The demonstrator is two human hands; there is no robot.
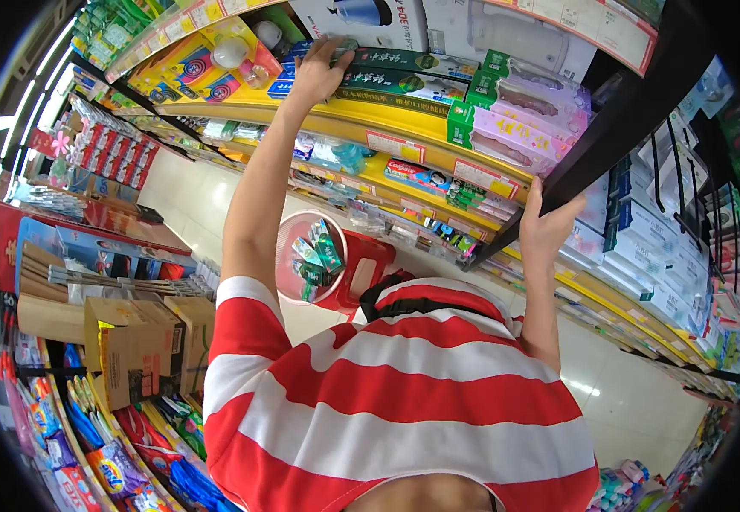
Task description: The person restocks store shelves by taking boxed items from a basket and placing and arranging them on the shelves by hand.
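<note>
My left hand (319,73) reaches onto the upper yellow-edged shelf, fingers apart over the left ends of dark green toothpaste boxes (412,84). Its fingertips touch the boxes, and I see no firm hold. Blue boxes (281,86) lie just left of that hand. My right hand (549,224) grips a black shelf post (596,141), its thumb upright along the near side and its other fingers partly hidden. Between the hands, pink and green toothpaste packs (523,115) are stacked at the shelf's right end.
Below the shelf, a white round bin (289,247) holding green boxes stands beside a red stool (365,269). A lower shelf carries a Colgate box (417,177). White boxes (655,239) fill the shelving beyond the post. Cardboard boxes (135,350) stand at the left.
</note>
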